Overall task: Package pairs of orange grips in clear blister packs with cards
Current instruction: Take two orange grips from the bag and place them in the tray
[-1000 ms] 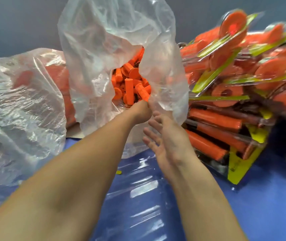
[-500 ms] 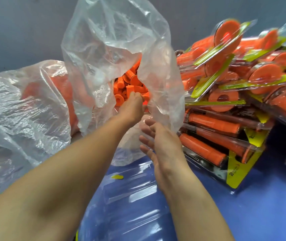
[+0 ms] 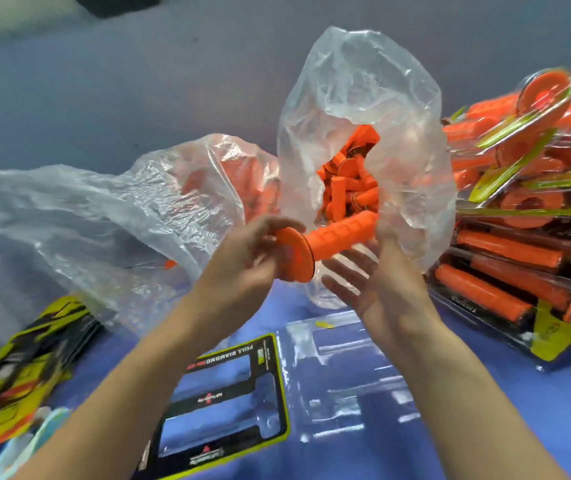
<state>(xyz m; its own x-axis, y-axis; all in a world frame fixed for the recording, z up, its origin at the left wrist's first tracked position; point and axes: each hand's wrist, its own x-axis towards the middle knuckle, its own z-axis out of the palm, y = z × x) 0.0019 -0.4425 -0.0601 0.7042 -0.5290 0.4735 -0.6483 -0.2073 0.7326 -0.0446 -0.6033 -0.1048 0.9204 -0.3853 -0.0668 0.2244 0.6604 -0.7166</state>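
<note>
My left hand (image 3: 242, 261) grips an orange grip (image 3: 332, 237) by its flanged end, just in front of the mouth of a clear plastic bag (image 3: 363, 109) that holds several more loose orange grips (image 3: 346, 181). My right hand (image 3: 377, 289) is palm up with straight fingers right under the grip's far end. On the blue table lie an open clear blister pack (image 3: 346, 375) and a black and yellow card (image 3: 228, 400), both below my forearms.
A heap of packed blister packs (image 3: 526, 216) with orange grips fills the right side. A second, crumpled plastic bag (image 3: 104, 220) lies at the left. A stack of yellow and black cards (image 3: 17, 368) sits at the lower left.
My left hand was reaching into the bag; it has come out holding one orange grip. My right hand has turned palm up beneath it. The view has tilted down, showing the card and blister pack.
</note>
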